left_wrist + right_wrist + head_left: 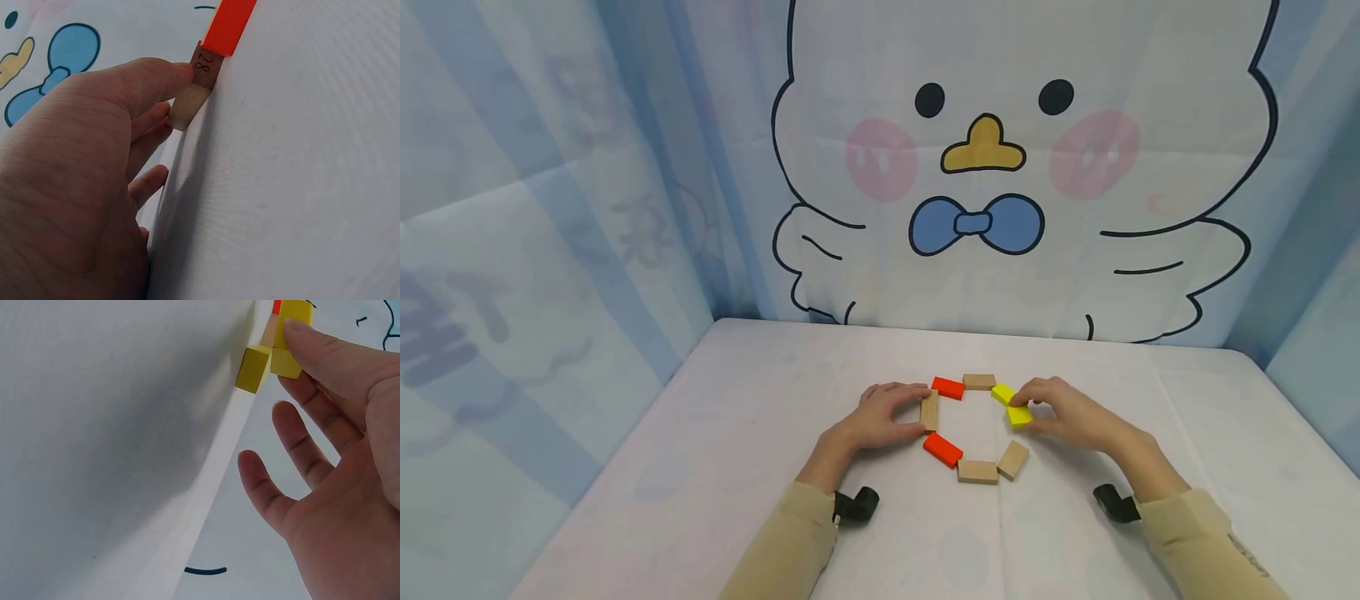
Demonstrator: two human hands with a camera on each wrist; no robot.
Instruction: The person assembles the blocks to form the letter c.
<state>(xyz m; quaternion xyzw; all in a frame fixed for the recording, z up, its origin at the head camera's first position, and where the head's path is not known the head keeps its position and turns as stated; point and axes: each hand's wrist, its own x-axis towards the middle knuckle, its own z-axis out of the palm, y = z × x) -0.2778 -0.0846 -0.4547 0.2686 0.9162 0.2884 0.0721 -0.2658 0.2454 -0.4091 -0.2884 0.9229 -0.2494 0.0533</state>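
Small rectangular blocks form a ring on the white table. My left hand holds the plain wooden block on the ring's left side, thumb and fingers at its edges; in the left wrist view its face shows "28". Red blocks stand at either end of it, one behind and one nearer. On the right side, my right hand pinches a yellow block between thumb and index finger, its other fingers spread. A second yellow block stands close behind the held one.
A plain wooden block closes the back of the ring. Two more, one lying sideways and one slanted, make up its front. Behind the table hangs a curtain printed with a cartoon bird.
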